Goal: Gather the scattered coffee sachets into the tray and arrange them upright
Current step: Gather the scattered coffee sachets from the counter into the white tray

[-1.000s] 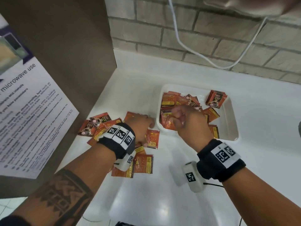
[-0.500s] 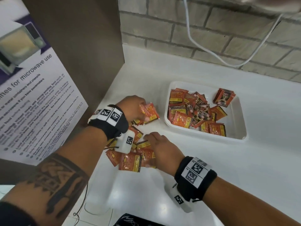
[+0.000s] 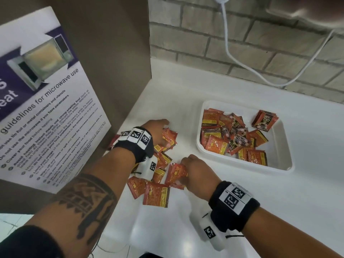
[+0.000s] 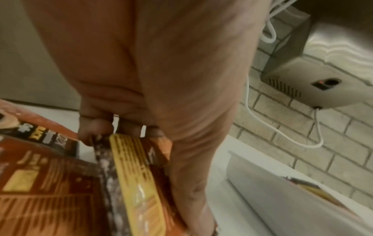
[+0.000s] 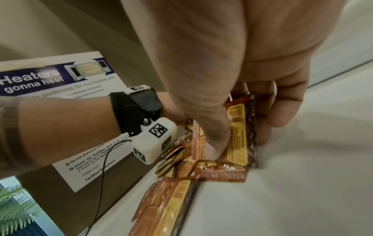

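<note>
Orange and brown coffee sachets (image 3: 156, 194) lie scattered on the white counter, left of a white tray (image 3: 245, 164) that holds several more sachets in a loose heap. My left hand (image 3: 158, 131) grips a small bunch of sachets (image 4: 137, 175) at the far side of the pile, its fingers curled over their top edge. My right hand (image 3: 193, 170) pinches a sachet (image 5: 240, 131) between thumb and fingers at the pile's right side, just above the counter. One dark-faced stack of sachets (image 3: 264, 121) leans at the tray's far right corner.
A brown cabinet side (image 3: 104, 53) with a microwave-use poster (image 3: 42, 112) stands close on the left. Behind is a brick wall (image 3: 260, 47) with a white cable (image 3: 247, 66) and a steel wall unit (image 4: 322, 67). Bare white counter (image 3: 316, 183) stretches right of the tray.
My right hand left the tray, came back to the scattered pile and pinched a sachet. My left hand gathered sachets and shifted toward the far side of the pile.
</note>
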`<state>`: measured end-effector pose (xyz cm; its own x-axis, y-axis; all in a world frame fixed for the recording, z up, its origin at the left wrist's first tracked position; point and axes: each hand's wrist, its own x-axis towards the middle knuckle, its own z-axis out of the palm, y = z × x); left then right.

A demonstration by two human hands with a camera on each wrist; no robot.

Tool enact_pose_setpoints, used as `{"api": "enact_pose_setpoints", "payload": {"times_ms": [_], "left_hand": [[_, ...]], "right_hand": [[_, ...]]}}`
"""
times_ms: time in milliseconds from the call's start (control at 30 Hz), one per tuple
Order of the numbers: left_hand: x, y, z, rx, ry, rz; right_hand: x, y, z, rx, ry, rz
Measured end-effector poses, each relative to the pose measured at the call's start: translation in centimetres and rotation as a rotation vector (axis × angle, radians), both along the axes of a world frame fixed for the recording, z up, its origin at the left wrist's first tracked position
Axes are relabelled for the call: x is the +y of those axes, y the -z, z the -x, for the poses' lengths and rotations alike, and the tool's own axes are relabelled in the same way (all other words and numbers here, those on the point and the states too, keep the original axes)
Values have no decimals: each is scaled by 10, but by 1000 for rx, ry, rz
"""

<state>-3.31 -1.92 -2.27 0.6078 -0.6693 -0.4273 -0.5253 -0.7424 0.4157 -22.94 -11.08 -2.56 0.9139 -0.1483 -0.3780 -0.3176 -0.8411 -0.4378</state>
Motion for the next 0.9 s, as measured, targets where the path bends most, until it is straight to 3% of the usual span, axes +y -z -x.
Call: {"api": "enact_pose_setpoints", "payload": {"times_ms": [200, 367, 567, 733, 900], "left_hand": [[-5, 6, -1, -76, 6, -21], [0, 4, -6, -99, -66, 38], [6, -29, -21, -212, -132, 150], [12, -59, -29, -254, -145, 225], [19, -68, -27, -232, -132, 264]], "right_hand": [[-3, -11, -9, -79, 45, 44], [5, -28, -13, -96, 53, -39], [35, -18, -50, -17, -48, -64], [42, -6, -83, 47, -215, 107], [45, 3, -93, 106, -141, 127]]}}
